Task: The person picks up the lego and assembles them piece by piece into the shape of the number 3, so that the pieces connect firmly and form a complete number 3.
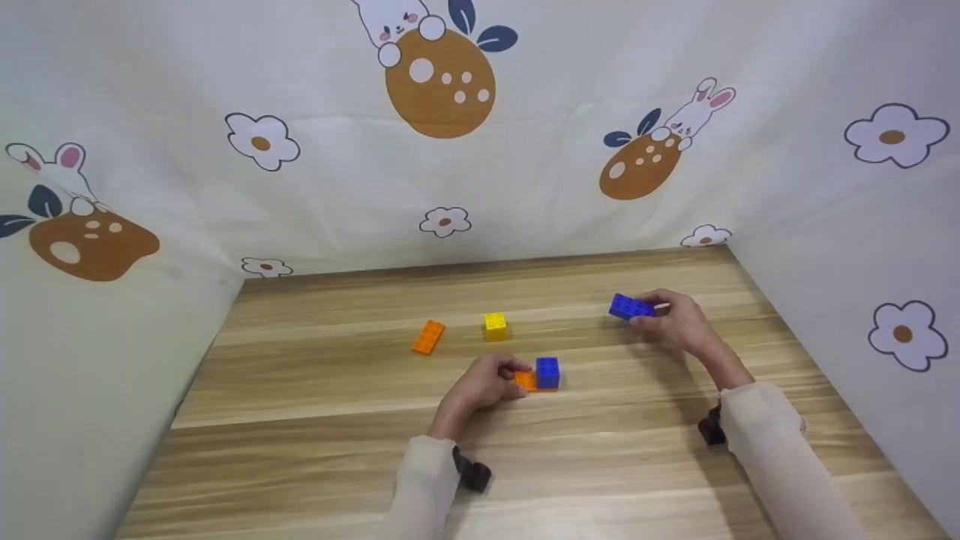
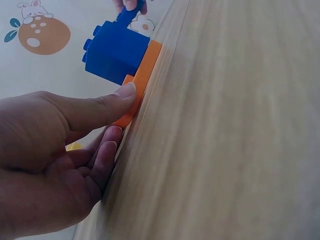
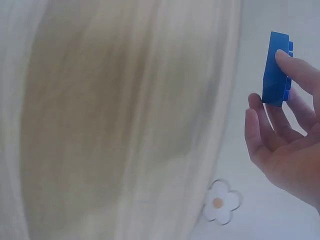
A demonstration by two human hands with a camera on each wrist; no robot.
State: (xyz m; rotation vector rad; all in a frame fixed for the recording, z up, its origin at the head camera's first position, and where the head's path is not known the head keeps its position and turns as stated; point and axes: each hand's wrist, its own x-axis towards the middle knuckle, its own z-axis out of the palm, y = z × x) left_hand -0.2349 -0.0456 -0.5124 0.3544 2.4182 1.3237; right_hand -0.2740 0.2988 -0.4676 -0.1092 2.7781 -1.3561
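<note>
My left hand (image 1: 486,381) pinches one end of a flat orange brick (image 1: 526,381) lying on the table. On that brick's other end stands a blue block (image 1: 547,373), its studs facing up. In the left wrist view, the thumb lies on the orange brick (image 2: 146,67) beside the blue block (image 2: 116,52). My right hand (image 1: 675,324) holds a longer blue brick (image 1: 630,306) above the table, over to the right. Seen from the right wrist, thumb and fingers grip this blue brick (image 3: 273,75) along its edges.
A yellow block (image 1: 495,327) stands on the wooden table (image 1: 315,465) behind my left hand. Left of it lies another flat orange brick (image 1: 428,337). Patterned cloth walls (image 1: 337,195) rise at the table's back and sides.
</note>
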